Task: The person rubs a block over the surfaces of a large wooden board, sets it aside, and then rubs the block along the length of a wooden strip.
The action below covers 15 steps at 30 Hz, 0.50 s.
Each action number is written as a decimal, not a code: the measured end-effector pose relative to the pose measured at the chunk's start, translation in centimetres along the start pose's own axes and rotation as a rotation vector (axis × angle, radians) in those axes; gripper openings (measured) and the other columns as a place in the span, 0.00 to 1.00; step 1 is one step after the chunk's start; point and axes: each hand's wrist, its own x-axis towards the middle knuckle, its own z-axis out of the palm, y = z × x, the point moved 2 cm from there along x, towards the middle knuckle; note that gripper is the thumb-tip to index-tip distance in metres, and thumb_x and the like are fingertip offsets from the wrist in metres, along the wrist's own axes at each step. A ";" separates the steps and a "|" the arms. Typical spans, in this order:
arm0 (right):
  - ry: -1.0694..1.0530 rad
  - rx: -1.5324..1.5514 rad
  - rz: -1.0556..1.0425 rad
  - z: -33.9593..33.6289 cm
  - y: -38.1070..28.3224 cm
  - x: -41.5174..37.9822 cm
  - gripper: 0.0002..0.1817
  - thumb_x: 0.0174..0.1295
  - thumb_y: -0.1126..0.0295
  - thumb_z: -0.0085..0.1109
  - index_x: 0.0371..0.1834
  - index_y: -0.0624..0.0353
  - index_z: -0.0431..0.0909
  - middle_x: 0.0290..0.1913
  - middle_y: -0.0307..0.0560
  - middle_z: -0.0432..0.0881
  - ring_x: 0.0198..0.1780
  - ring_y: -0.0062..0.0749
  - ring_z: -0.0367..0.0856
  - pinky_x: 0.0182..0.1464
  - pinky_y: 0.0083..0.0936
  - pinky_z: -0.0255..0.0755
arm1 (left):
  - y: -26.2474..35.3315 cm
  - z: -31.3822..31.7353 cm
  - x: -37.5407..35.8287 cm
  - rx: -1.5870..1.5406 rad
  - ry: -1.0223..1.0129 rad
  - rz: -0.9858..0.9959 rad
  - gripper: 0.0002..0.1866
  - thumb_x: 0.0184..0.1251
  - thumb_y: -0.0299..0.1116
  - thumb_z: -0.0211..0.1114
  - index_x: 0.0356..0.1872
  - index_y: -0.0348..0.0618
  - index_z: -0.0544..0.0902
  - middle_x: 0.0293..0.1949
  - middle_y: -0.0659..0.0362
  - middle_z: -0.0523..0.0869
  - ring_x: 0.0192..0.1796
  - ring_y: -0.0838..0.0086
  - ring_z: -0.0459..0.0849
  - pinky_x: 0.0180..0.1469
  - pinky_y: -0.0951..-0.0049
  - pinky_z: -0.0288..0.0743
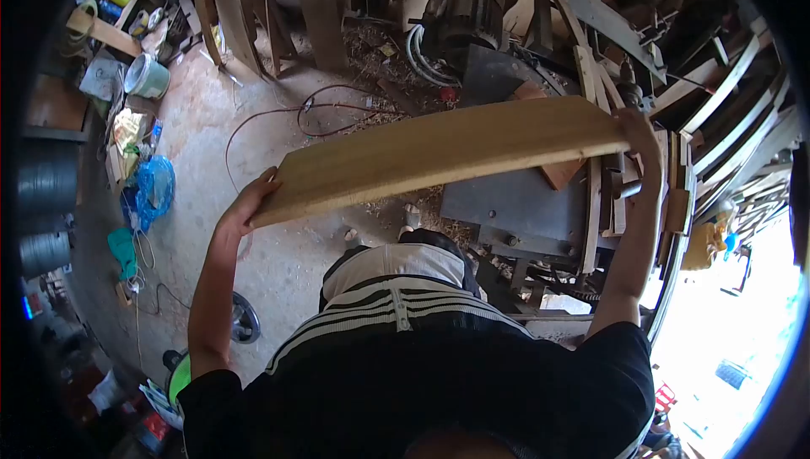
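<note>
A wide, light-brown wooden board is held up in front of my body, one end in each hand. My left hand grips its left end, with the thumb over the near corner. At the other end, my right hand is closed around the board's edge; part of its fingers is hidden. Under the right half of the board lies a dark metal machine table, with a small reddish wood piece partly covered by the board.
An electric motor stands beyond the machine table. A red hose or cable loops over the concrete floor. Planks lean at the back, and more timber is stacked on the right. A bucket and blue plastic bag lie left.
</note>
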 end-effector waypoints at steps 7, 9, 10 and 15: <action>0.161 0.547 0.505 -2.7 -5.4 2.1 0.20 0.67 0.52 0.50 0.41 0.56 0.86 0.31 0.43 0.84 0.33 0.32 0.84 0.22 0.25 0.74 | 6.5 0.5 -0.3 -0.666 -0.146 0.041 0.31 0.71 0.55 0.54 0.59 0.35 0.72 0.52 0.50 0.81 0.44 0.65 0.86 0.42 0.67 0.88; 0.217 0.483 0.582 -2.9 -4.7 3.6 0.24 0.66 0.47 0.49 0.39 0.56 0.87 0.30 0.44 0.84 0.31 0.34 0.84 0.24 0.27 0.74 | 7.9 1.1 -0.6 -0.760 -0.145 0.158 0.34 0.69 0.58 0.56 0.58 0.33 0.73 0.49 0.47 0.82 0.44 0.64 0.86 0.43 0.68 0.87; 0.321 0.366 0.522 -2.5 -2.9 5.0 0.29 0.64 0.41 0.48 0.40 0.55 0.86 0.31 0.45 0.85 0.27 0.33 0.84 0.30 0.29 0.77 | 8.2 1.0 -0.5 -0.748 -0.152 0.160 0.34 0.69 0.58 0.56 0.58 0.33 0.73 0.49 0.47 0.82 0.44 0.64 0.86 0.43 0.68 0.87; 0.401 0.335 0.564 -5.5 -8.4 5.1 0.37 0.62 0.33 0.41 0.33 0.58 0.86 0.29 0.52 0.85 0.25 0.40 0.86 0.35 0.32 0.80 | 9.2 1.0 0.1 -0.929 -0.115 0.192 0.38 0.69 0.63 0.50 0.60 0.32 0.71 0.50 0.42 0.80 0.47 0.61 0.85 0.50 0.64 0.85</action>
